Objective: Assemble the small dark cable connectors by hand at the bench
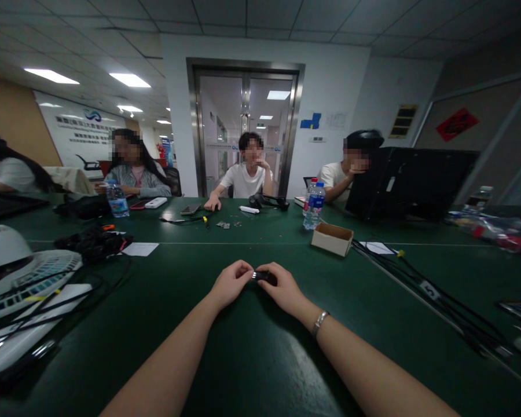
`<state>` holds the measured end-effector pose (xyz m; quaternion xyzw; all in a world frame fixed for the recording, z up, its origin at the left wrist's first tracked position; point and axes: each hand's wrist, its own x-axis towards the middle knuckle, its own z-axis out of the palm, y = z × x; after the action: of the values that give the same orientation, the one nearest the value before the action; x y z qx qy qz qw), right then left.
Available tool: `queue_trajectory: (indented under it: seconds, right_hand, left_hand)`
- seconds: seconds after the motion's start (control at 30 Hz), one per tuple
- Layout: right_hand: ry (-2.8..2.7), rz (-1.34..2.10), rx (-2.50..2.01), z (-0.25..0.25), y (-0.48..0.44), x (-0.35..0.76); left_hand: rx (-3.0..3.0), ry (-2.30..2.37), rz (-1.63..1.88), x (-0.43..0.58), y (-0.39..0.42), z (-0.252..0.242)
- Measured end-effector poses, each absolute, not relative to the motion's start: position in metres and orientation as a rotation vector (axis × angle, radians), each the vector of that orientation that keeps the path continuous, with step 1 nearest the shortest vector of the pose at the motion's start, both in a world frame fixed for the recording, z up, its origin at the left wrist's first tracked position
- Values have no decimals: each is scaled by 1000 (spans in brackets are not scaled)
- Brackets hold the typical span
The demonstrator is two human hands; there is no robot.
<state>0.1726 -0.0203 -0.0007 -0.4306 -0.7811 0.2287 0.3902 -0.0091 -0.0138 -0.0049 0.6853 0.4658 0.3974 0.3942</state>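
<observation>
Over the dark green table (252, 370), both hands meet at a small black object with a shiny silver band (259, 275). It is short, and its exact kind is too small to tell. My right hand (283, 285) is closed around its dark right part, fingers curled with the thumb below. At the silver left end, my left hand (233, 282) pinches with thumb and fingertips. The fingers hide part of the object.
A small open cardboard box (332, 240) stands beyond my right hand, near plastic bottles (315, 207). Black cables (434, 295) run along the right. On the left lie a white fan (47, 269) and tangled black gear (93, 243). Several people sit across the table.
</observation>
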Motion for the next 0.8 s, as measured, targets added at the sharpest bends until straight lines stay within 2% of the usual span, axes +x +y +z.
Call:
queue_trajectory:
  seconds: [0.8]
  right_hand:
    - [-1965, 602, -1127, 3, -23, 171]
  left_hand:
    - [1726, 1145, 1103, -10, -9, -11]
